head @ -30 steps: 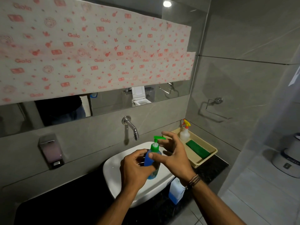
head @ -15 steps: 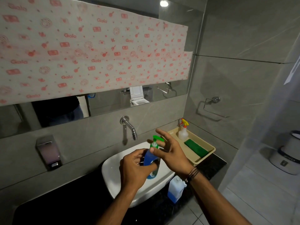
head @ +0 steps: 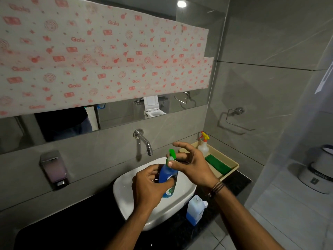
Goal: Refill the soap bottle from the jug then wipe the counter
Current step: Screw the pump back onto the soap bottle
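Gripping the lower body of a blue plastic soap bottle point(head: 167, 175) with the left hand point(head: 149, 184), fingers curled round the far side and thumb laid across the front label, just right of frame centre. Pinching the neck collar between thumb and forefinger of the right hand point(head: 195, 166), with the other three fingers fanned out and clear of the bottle. Holding it roughly upright, tipped slightly toward the upper right, over the bowl of a white ceramic basin point(head: 126, 193); cannot tell whether lifted clear of it. Topped with a bright green pump head point(head: 172, 153), angled up and away. Deep blue through the shoulders, paler teal lower down with a white and green label, partly hidden behind the left thumb. Liquid level not readable. Below and right of the basin, on a black speckled stone counter point(head: 72, 224), a translucent white plastic jug point(head: 195, 211) with blue liquid in its lower part, upright and well apart from the bottle. Further right of centre, a beige plastic tray point(head: 233, 167) holding a green sponge point(head: 218, 164) and a clear spray bottle with a yellow and red trigger point(head: 203, 147). Above the basin, a chrome wall spout point(head: 145, 142); at left, a grey wall-mounted dispenser point(head: 54, 170).
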Tool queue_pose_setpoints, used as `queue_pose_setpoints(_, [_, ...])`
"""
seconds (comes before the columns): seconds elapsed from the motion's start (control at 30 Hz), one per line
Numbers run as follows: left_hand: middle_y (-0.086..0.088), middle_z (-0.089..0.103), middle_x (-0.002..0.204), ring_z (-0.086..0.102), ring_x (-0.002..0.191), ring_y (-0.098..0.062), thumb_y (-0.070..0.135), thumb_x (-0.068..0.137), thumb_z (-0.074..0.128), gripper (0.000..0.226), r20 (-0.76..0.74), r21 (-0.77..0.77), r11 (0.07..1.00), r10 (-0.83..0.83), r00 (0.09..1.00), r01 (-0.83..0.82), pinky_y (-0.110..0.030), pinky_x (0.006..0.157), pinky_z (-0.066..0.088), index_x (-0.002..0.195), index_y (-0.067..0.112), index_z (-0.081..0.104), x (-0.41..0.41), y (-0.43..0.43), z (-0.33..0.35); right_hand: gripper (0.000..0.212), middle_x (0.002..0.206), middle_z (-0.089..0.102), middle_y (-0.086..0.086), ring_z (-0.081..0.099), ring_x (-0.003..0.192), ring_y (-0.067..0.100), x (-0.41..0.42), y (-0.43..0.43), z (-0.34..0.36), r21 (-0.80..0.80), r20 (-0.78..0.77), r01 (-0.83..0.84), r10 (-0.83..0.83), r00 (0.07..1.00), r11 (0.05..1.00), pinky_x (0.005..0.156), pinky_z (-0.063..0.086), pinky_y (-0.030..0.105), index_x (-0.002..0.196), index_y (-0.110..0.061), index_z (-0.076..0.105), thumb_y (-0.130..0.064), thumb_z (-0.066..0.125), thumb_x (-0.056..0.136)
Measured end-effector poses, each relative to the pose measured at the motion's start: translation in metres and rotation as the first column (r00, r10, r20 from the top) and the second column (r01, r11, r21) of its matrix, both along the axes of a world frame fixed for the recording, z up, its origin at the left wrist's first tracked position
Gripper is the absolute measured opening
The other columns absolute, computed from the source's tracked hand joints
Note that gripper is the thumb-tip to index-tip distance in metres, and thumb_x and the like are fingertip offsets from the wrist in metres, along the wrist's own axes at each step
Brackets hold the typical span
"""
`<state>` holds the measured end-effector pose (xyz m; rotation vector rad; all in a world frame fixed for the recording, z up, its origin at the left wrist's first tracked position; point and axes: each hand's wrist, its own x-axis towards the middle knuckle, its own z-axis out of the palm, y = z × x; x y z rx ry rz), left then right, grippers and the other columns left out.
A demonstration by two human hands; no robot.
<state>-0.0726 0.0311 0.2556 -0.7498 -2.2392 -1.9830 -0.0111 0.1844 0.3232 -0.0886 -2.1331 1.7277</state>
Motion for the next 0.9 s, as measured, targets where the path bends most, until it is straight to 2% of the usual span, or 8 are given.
queue_pose_setpoints(0.1, [0.031, 0.075, 0.08, 0.075, 0.074, 0.003, 0.049, 0.049, 0.085, 0.043, 0.004, 0.008, 1.0, -0.009, 1.0, 0.009, -0.017, 0.06, 0.06, 0.086, 0.065, 0.068, 0.001, 0.002, 0.001, 0.047, 0.093, 0.08, 0.007, 0.078, 0.092, 0.023, -0.003, -0.003, -0.001, 0.005, -0.039, 0.072, -0.071, 0.997, 0.997, 0.086, 0.063, 0.044, 0.119, -0.02, 0.064, -0.008, 0.085, 0.078])
queue_pose_setpoints(0.2, [0.035, 0.073, 0.08, 0.074, 0.074, 0.005, 0.035, 0.054, 0.091, 0.049, -0.005, -0.013, 1.0, -0.014, 1.0, 0.014, -0.012, 0.057, 0.056, 0.084, 0.066, 0.067, 0.002, 0.004, 0.0, 0.04, 0.095, 0.079, 0.011, 0.078, 0.091, 0.027, -0.005, -0.006, -0.006, 0.022, -0.057, 0.149, -0.148, 0.987, 0.989, 0.086, 0.062, 0.051, 0.11, -0.01, 0.067, -0.008, 0.087, 0.076])
queue_pose_setpoints(0.27, [0.033, 0.074, 0.08, 0.074, 0.074, 0.004, 0.031, 0.056, 0.091, 0.051, -0.014, -0.025, 1.0, -0.014, 1.0, 0.014, -0.012, 0.058, 0.057, 0.084, 0.065, 0.068, 0.0, 0.003, -0.004, 0.04, 0.1, 0.079, 0.005, 0.076, 0.097, 0.022, -0.005, -0.006, -0.008, 0.072, -0.043, 0.151, -0.148, 0.988, 0.986, 0.089, 0.061, 0.05, 0.112, -0.014, 0.068, -0.012, 0.088, 0.077])
queue_pose_setpoints(0.4, [0.025, 0.077, 0.081, 0.076, 0.076, -0.001, 0.028, 0.058, 0.092, 0.041, -0.009, -0.055, 0.998, -0.006, 1.0, 0.006, -0.023, 0.066, 0.063, 0.081, 0.053, 0.072, -0.007, 0.0, -0.011, 0.049, 0.114, 0.075, -0.016, 0.069, 0.11, 0.001, 0.002, -0.006, -0.004, 0.177, -0.065, 0.155, -0.146, 0.987, 0.972, 0.095, 0.059, 0.034, 0.119, -0.032, 0.07, -0.037, 0.089, 0.074])
queue_pose_setpoints(0.5, [0.022, 0.078, 0.083, 0.077, 0.078, -0.004, 0.021, 0.058, 0.094, 0.042, 0.015, -0.069, 0.998, 0.007, 1.0, -0.006, -0.031, 0.07, 0.066, 0.083, 0.047, 0.072, -0.011, 0.0, -0.013, 0.045, 0.108, 0.077, -0.016, 0.072, 0.104, 0.003, 0.003, -0.008, 0.001, 0.162, -0.079, 0.147, -0.135, 0.988, 0.976, 0.093, 0.061, 0.036, 0.114, -0.035, 0.072, -0.048, 0.084, 0.072])
queue_pose_setpoints(0.6, [0.025, 0.078, 0.082, 0.077, 0.078, -0.003, 0.017, 0.058, 0.094, 0.045, 0.018, -0.069, 0.998, 0.009, 1.0, -0.008, -0.031, 0.07, 0.066, 0.081, 0.048, 0.071, -0.012, 0.001, -0.013, 0.034, 0.105, 0.078, -0.015, 0.074, 0.101, 0.005, 0.002, -0.007, 0.002, 0.166, -0.08, 0.135, -0.123, 0.989, 0.977, 0.093, 0.061, 0.039, 0.11, -0.038, 0.072, -0.041, 0.083, 0.077])
queue_pose_setpoints(0.77, [0.026, 0.077, 0.082, 0.077, 0.077, -0.002, 0.021, 0.06, 0.095, 0.047, 0.01, -0.065, 0.998, -0.005, 1.0, 0.006, -0.027, 0.068, 0.065, 0.08, 0.056, 0.071, -0.012, -0.001, -0.012, 0.03, 0.111, 0.078, -0.007, 0.073, 0.105, 0.008, -0.001, 0.002, 0.001, 0.163, -0.091, 0.082, -0.068, 0.994, 0.983, 0.089, 0.062, 0.032, 0.115, -0.03, 0.075, -0.026, 0.081, 0.086])
queue_pose_setpoints(0.9, [0.027, 0.077, 0.082, 0.076, 0.077, 0.0, 0.044, 0.056, 0.09, 0.04, 0.009, -0.044, 0.999, -0.02, 1.0, 0.02, -0.025, 0.067, 0.063, 0.083, 0.064, 0.069, -0.01, -0.002, -0.008, 0.034, 0.114, 0.078, -0.003, 0.073, 0.109, 0.01, -0.004, 0.009, 0.0, 0.153, -0.089, 0.025, -0.012, 0.996, 0.988, 0.087, 0.061, 0.026, 0.121, -0.017, 0.074, -0.02, 0.08, 0.087])
